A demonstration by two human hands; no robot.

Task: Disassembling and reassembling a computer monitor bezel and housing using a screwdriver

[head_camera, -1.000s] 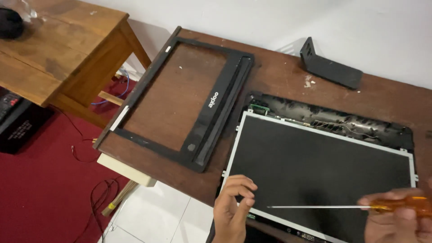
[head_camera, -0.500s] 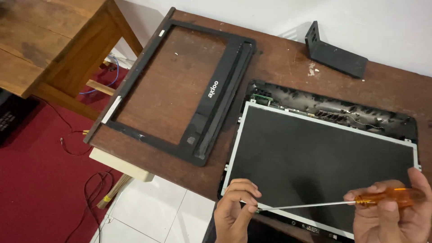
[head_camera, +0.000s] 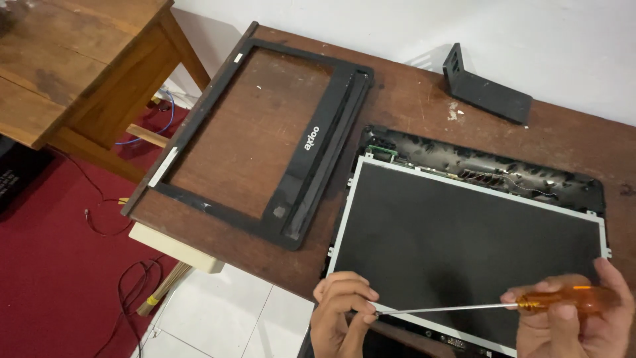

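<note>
A right hand (head_camera: 576, 325) grips the amber plastic handle of a screwdriver (head_camera: 503, 305), its thin steel shaft lying level across the near edge of a matte black screen panel (head_camera: 464, 245). The left hand (head_camera: 341, 315), fingers curled, pinches the tip. A detached black plastic bezel (head_camera: 318, 146) lies beside the panel on the worn wooden desk (head_camera: 411, 99).

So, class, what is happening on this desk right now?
A person is at work on a taken-apart laptop screen. The right hand grips a screwdriver by its orange handle, with the long shaft lying nearly flat and its tip at the fingers of the left hand, by the lower left corner of the bare display panel. The panel lies in its black back cover. The removed black bezel frame lies beside it on the brown table.
</note>
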